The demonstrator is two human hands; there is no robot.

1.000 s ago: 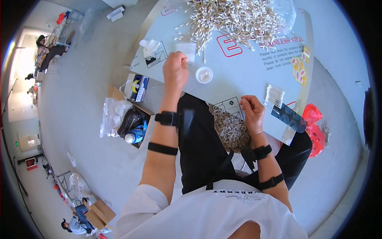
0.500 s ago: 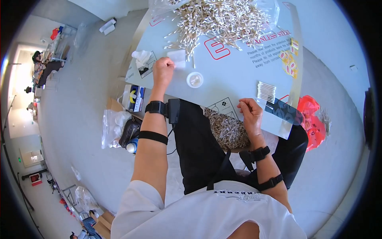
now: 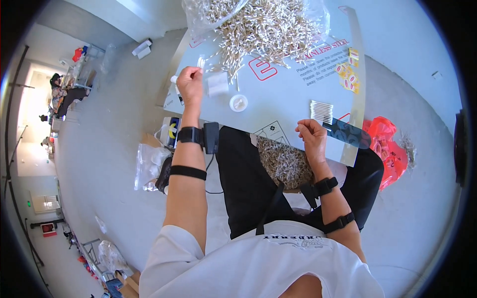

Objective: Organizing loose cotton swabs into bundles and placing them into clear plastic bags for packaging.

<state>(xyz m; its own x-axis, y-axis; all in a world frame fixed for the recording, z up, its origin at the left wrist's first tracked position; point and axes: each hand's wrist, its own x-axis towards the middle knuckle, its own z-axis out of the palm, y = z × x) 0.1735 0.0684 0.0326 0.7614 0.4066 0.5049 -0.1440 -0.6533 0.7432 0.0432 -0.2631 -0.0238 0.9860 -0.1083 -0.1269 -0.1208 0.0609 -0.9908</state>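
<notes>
My left hand (image 3: 190,85) is closed in a pinch over the left of the grey tabletop sheet (image 3: 271,102), a small translucent white piece (image 3: 200,61) at its fingertips. Just right of it lies a white square pad (image 3: 217,84); a round white tub (image 3: 239,103) with something pale inside stands nearer me. White crumpled tissue (image 3: 175,79) shows partly behind the left hand. My right hand (image 3: 313,139) has its fingers drawn together near the front edge; whatever they may hold is hidden. Beside it lies a neat row of cotton swabs (image 3: 321,111) by a dark patterned strip (image 3: 348,134).
A large heap of loose cotton swabs (image 3: 266,32) spills from a clear bag at the far side. Yellow stickers (image 3: 348,77) lie at right. Below the table edge are a container of greyish bits (image 3: 283,161), a red plastic bag (image 3: 385,149) and a clear bag (image 3: 149,164).
My left hand has moved left, away from the white pad, and a small white piece now shows at its fingertips. My right hand has hardly moved. The view has shifted slightly.
</notes>
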